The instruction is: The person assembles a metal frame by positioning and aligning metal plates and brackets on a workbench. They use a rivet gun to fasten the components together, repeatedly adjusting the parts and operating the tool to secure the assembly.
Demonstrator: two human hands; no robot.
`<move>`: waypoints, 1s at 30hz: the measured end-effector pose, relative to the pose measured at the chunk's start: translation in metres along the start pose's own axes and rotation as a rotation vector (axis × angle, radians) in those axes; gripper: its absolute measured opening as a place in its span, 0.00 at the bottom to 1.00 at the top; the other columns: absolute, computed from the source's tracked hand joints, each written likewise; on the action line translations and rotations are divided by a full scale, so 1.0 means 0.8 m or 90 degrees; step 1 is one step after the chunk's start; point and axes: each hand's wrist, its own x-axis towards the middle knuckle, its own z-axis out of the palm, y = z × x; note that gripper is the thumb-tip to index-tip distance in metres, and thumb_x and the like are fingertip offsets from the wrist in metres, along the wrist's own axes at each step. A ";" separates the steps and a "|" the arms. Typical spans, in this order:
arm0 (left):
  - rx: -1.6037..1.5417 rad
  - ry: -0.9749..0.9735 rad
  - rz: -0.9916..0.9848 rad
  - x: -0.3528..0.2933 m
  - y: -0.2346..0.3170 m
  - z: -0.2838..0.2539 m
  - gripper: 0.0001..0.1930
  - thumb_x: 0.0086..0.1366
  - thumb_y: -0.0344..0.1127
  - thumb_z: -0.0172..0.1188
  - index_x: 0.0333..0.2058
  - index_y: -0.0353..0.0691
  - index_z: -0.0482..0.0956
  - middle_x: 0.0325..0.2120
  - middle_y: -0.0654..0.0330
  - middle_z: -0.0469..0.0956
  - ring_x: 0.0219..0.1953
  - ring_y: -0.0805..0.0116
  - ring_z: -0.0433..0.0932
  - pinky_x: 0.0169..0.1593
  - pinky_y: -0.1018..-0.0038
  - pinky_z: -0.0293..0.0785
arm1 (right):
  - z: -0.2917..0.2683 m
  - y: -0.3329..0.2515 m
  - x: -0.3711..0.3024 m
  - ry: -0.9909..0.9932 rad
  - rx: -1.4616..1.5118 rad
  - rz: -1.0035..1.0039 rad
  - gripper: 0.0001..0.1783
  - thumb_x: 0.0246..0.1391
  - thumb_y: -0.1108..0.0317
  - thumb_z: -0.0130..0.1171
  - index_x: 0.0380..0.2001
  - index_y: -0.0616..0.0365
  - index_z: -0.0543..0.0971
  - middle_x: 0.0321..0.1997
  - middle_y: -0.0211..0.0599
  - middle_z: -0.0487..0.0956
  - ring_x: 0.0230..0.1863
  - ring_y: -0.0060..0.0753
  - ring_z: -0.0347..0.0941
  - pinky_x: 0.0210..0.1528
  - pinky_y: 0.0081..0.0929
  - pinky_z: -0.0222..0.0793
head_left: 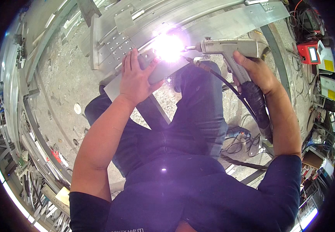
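Observation:
My right hand (254,71) is wrapped round the grip of a grey handheld welding gun (229,48), its nozzle pointing left. A bright violet-white arc glares at the nozzle's tip and hides the spot under it. Below the nozzle a thin feed tube (217,75) runs back to the black-wrapped cable at the grip. My left hand (138,75) lies with fingers spread on a flat metal plate (115,87), just left of the glare. Beyond the fingers is a metal hinge plate (117,52) with several holes, against a long metal panel (229,25).
The work lies across metal supports (277,58) above a grey concrete floor (59,91). Long metal profiles (11,85) and offcuts pile up at the left. A red box with a screen (309,53) stands at the right among cables. More cables (239,141) lie near my right knee.

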 end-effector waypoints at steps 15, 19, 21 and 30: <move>0.012 0.069 0.025 -0.006 -0.007 0.008 0.36 0.54 0.62 0.68 0.62 0.65 0.73 0.66 0.33 0.55 0.66 0.29 0.55 0.67 0.43 0.57 | -0.017 -0.010 -0.131 0.020 0.030 -0.241 0.42 0.52 0.41 0.68 0.54 0.70 0.71 0.29 0.40 0.78 0.23 0.28 0.75 0.29 0.27 0.74; 0.006 0.087 0.011 -0.005 -0.008 0.004 0.36 0.53 0.61 0.69 0.62 0.65 0.74 0.65 0.33 0.57 0.66 0.31 0.57 0.69 0.46 0.55 | 0.010 -0.029 -0.166 0.007 0.010 -0.385 0.38 0.54 0.41 0.64 0.48 0.70 0.74 0.31 0.44 0.79 0.28 0.32 0.78 0.31 0.28 0.75; -0.008 0.083 0.007 -0.012 -0.004 0.009 0.36 0.53 0.61 0.69 0.62 0.66 0.73 0.66 0.33 0.55 0.68 0.32 0.55 0.70 0.47 0.51 | 0.038 -0.010 -0.175 -0.051 -0.025 -0.427 0.33 0.55 0.45 0.64 0.46 0.69 0.76 0.34 0.45 0.80 0.30 0.34 0.78 0.33 0.28 0.75; 0.013 0.122 0.024 -0.063 -0.040 -0.023 0.27 0.64 0.56 0.60 0.57 0.50 0.77 0.65 0.43 0.62 0.70 0.44 0.57 0.71 0.47 0.49 | 0.177 0.002 -0.168 -0.150 0.234 -0.183 0.23 0.64 0.54 0.59 0.44 0.68 0.77 0.30 0.39 0.81 0.30 0.26 0.78 0.37 0.26 0.75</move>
